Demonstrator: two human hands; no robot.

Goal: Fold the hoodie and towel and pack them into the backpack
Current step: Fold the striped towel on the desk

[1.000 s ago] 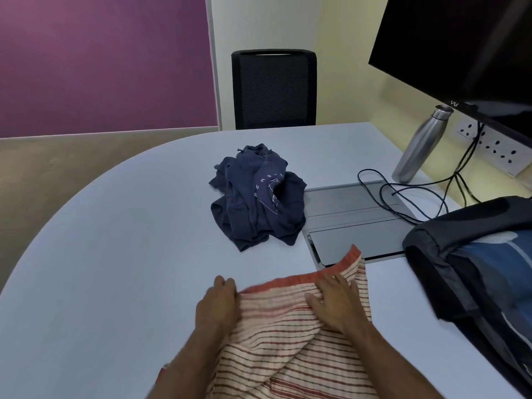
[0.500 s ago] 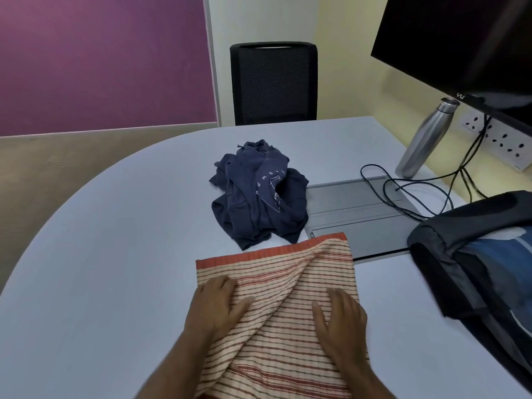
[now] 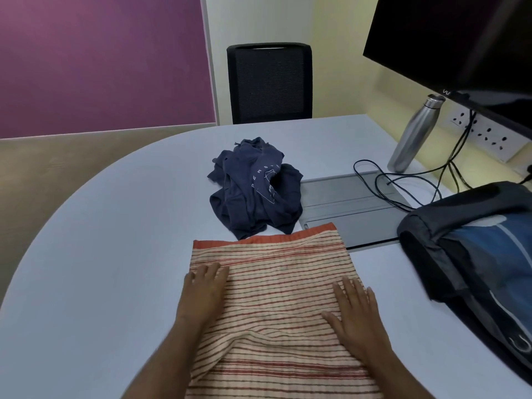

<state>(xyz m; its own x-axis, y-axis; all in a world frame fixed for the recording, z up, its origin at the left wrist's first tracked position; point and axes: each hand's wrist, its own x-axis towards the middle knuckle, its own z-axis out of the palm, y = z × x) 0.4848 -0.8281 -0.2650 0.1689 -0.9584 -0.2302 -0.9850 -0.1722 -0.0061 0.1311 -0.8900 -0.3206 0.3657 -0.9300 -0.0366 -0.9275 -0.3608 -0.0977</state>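
Both hands, left (image 3: 205, 293) and right (image 3: 354, 311), press flat and open on the towel (image 3: 276, 286), gripping nothing. Beyond the towel the hoodie (image 3: 254, 187) lies crumpled; the backpack (image 3: 472, 254) looks unpacked, so I judge the task barely begun.

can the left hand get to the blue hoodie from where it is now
Probably yes. The left hand lies flat and empty on the striped towel, and the crumpled hoodie sits just beyond the towel's far edge, with nothing between them on the table.

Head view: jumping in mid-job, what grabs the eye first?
The striped towel lies spread at the near table edge, with the left hand and right hand flat on it. Just beyond it sits the crumpled navy hoodie. The backpack lies at right.
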